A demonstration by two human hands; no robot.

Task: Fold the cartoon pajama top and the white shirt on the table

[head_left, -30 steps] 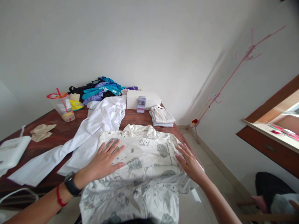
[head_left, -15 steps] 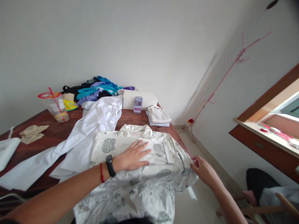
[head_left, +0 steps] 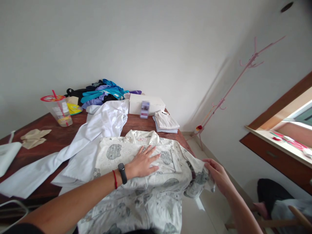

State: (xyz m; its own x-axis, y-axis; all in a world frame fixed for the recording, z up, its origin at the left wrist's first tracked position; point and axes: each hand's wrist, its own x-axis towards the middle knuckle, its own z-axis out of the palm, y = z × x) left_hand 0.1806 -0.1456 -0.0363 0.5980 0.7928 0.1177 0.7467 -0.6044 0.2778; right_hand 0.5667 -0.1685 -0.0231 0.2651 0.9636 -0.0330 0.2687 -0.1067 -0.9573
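A cream collared shirt [head_left: 146, 188] printed with grey cat faces is spread over the near part of the table, its lower part hanging past the edge towards me. My left hand [head_left: 144, 162] lies flat on its chest, fingers spread. Out beyond the table's right edge, my right hand [head_left: 216, 174] pinches the shirt's sleeve [head_left: 198, 177] and holds it stretched out to the side. The sleeve's lower end droops beneath that hand.
On the dark wooden table [head_left: 73, 141] lie a white garment [head_left: 99, 122], a pile of coloured clothes [head_left: 104, 91], a plastic cup [head_left: 58, 110] with a straw, a white box [head_left: 135, 104] and folded clothes [head_left: 166, 121]. A pink coat stand [head_left: 223, 97] leans in view at right.
My right hand has moved slightly outward, drawing the sleeve further from the shirt body. My left hand stays flat on the chest, shifted a little to the right.
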